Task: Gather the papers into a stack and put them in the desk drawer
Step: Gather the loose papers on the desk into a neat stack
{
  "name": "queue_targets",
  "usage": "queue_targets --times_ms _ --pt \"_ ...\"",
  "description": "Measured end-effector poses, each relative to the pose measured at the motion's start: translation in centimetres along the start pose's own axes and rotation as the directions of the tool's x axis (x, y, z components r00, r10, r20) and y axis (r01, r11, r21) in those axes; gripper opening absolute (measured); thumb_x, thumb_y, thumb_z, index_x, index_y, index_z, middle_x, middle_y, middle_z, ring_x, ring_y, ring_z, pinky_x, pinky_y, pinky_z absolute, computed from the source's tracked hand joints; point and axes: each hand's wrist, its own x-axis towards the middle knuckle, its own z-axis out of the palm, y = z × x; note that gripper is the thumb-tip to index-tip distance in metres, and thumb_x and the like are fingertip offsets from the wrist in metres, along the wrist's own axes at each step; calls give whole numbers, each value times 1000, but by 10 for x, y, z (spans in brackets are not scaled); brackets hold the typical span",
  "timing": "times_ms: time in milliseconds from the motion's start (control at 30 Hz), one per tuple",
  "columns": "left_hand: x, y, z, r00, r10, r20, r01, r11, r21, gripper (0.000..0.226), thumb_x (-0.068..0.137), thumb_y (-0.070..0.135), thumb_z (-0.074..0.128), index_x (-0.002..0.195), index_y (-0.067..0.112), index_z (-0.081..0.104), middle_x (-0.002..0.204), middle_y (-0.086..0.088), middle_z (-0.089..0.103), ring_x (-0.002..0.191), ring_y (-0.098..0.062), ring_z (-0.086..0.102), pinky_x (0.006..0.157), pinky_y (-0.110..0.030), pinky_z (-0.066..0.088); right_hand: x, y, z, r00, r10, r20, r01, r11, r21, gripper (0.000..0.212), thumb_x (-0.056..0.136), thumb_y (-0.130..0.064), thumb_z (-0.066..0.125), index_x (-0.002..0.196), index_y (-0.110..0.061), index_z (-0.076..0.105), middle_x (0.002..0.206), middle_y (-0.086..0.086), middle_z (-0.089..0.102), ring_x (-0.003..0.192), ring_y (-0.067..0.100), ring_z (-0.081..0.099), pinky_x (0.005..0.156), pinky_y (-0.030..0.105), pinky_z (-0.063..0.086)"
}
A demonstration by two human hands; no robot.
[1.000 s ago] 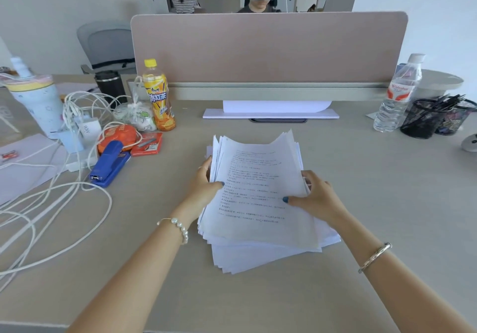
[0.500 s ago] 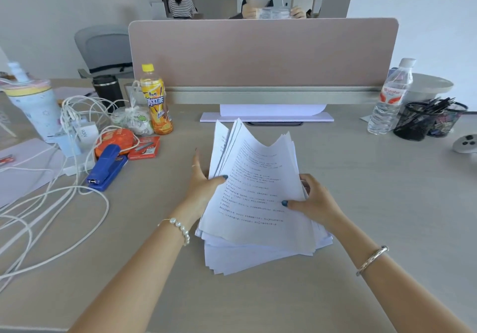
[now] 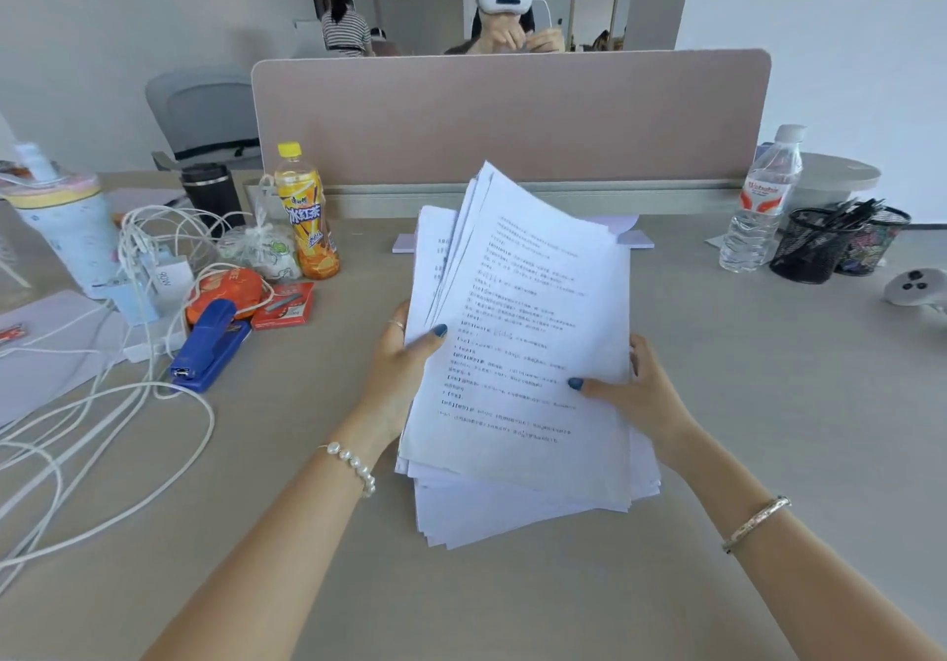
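Head view: both hands on the papers (image 3: pixel 522 353), a loose uneven stack at table (image 3: pixel 768 404) centre. Far end of stack tilted up off the table, near end low by the table surface, edges fanned and not squared. Left hand (image 3: pixel 397 373) grips the left edge, thumb curled over the top sheet, fingers (image 3: pixel 397 324) closed behind the stack. Right hand (image 3: pixel 638 394) grips the right edge, thumb pressed on the top sheet, remaining fingers wrapped under. Top sheet has printed text lines. Pearl bracelet (image 3: pixel 353 465) on left wrist, metal bangle (image 3: pixel 756 524) on right wrist. Left of the papers: blue stapler (image 3: pixel 210 345), red staple box (image 3: pixel 284 304), orange drink bottle (image 3: pixel 305 214), white cables (image 3: pixel 102 430), well apart from the stack. Right side: water bottle (image 3: pixel 758 204) just beside black mesh pen holder (image 3: pixel 820 245). Pink divider panel (image 3: pixel 512 117) behind the stack. Drawer not visible.
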Motion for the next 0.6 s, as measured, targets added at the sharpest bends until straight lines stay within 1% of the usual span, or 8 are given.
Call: queue_targets --times_ms 67,200,300,367,433,467,533,600 --pt "0 7 4 999 42 25 -41 999 -26 37 88 -2 53 105 30 57 95 14 71 90 -5 68 74 -19 54 2 -6 -5 1000 4 16 -6 994 108 72 67 -18 82 130 -20 48 122 0 62 106 23 63 90 44 53" --pt "-2 24 14 995 90 42 -85 992 -98 31 89 -2 52 106 23 54 87 16 72 77 4 69 65 -14 54 -1 -27 -11 998 -14 63 3 985 172 40 74 -17 76 111 -9 66 109 9 72 88 25 70 76 37 59" --pt "1 34 20 995 92 23 -88 986 -144 31 89 0 54 116 14 52 85 15 73 75 3 69 63 -16 55 -4 -42 -10 991 -132 -5 131 981 142 27 78 -14 73 104 -13 67 106 8 72 88 23 70 78 38 57" --pt "3 45 25 993 114 29 -108 983 -151 33 88 1 54 118 15 51 93 10 70 78 1 69 65 -19 55 -7 -54 -9 971 -233 -50 238 962 134 22 79 -14 72 98 -21 66 101 -1 72 84 13 70 77 35 56" --pt "5 57 31 985 167 41 -160 977 -139 29 88 2 57 107 23 52 96 9 67 79 3 68 65 -18 54 -11 -69 -8 943 -321 -91 330 937 113 24 79 -15 72 93 -33 61 97 -11 69 83 4 69 75 29 55" --pt "7 64 34 979 199 42 -191 972 -136 30 87 3 59 104 26 52 98 9 67 81 4 68 67 -16 54 -13 -76 -8 926 -361 -109 372 923 100 27 79 -17 72 93 -35 59 99 -13 68 89 7 68 77 29 54" --pt "9 78 40 963 265 50 -258 959 -118 38 83 8 66 115 23 51 106 8 66 92 1 67 75 -18 54 -16 -89 -8 891 -431 -142 443 894 65 32 78 -18 73 100 -33 57 107 -9 66 98 13 64 82 31 52" --pt "11 84 43 953 297 60 -291 952 -92 51 79 10 71 124 16 49 111 5 67 98 -4 67 76 -19 54 -18 -96 -10 875 -462 -146 473 880 49 41 76 -16 75 108 -31 54 112 -7 63 99 10 63 81 27 53"
